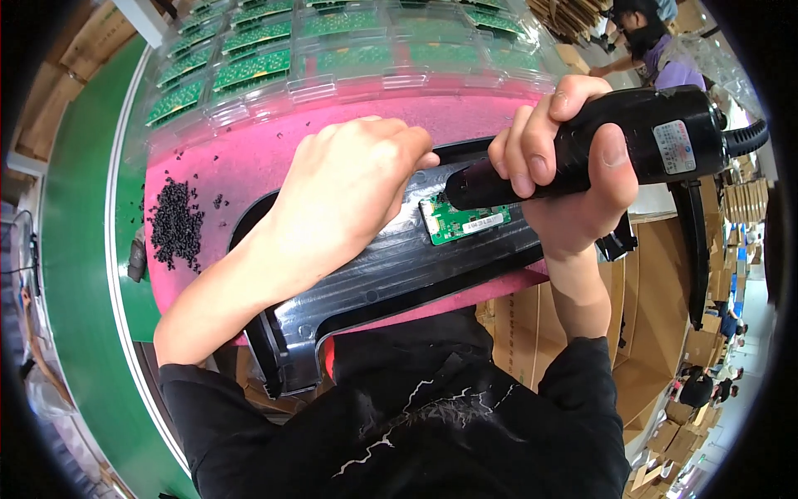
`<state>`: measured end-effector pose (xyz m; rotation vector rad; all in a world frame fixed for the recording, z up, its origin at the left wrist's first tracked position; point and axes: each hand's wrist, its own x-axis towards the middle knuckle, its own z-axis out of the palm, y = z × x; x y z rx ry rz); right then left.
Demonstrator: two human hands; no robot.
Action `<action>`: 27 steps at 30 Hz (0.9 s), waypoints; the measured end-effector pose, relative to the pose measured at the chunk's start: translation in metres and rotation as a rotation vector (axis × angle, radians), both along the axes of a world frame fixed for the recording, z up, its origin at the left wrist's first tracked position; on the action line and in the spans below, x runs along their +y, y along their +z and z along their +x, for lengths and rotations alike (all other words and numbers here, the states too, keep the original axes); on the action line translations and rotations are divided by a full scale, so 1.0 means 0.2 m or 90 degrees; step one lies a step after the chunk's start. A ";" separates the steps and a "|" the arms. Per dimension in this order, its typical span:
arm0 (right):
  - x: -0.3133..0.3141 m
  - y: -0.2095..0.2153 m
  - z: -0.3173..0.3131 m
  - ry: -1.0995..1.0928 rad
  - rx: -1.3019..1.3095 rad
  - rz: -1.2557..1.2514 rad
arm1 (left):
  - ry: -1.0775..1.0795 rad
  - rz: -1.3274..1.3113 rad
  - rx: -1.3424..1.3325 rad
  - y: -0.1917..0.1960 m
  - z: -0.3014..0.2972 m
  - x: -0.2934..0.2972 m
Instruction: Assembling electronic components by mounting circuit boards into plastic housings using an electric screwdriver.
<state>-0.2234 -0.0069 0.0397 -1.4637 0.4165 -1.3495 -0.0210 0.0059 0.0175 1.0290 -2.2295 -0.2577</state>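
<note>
My right hand (573,166) wraps around a black electric screwdriver (640,133), held nearly level with its cord leaving at the right. Its tip end sits over the upper left part of a green circuit board (453,226), which has white connectors and a white label. The board lies in a long black plastic housing (391,270) with raised edges. Over the housing, left of the board, my left hand (353,179) is closed with curled fingers; whatever they may hold is hidden. The screwdriver's bit is out of sight behind its black nose.
On the pink mat (249,125) a pile of small black screws (174,224) lies at the left. Clear plastic trays (349,50) with several green boards stand behind. An open cardboard box (657,316) is at the right. Another person (652,46) is at the far right.
</note>
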 end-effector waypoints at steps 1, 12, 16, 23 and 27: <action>0.00 -0.01 0.01 0.002 -0.004 0.005 | 0.023 0.021 -0.016 0.02 0.00 0.00; -0.06 -0.01 0.08 0.067 0.099 -0.012 | 0.106 -0.006 -0.009 0.01 -0.03 0.00; -0.07 -0.01 0.11 0.067 0.147 -0.018 | 0.075 0.007 -0.042 -0.01 0.00 -0.01; 0.03 -0.03 0.05 0.016 -0.001 0.004 | 0.018 0.058 -0.074 0.00 0.02 -0.01; 0.05 0.08 -0.04 0.089 -0.152 -0.108 | -0.063 0.060 0.000 0.00 0.02 -0.01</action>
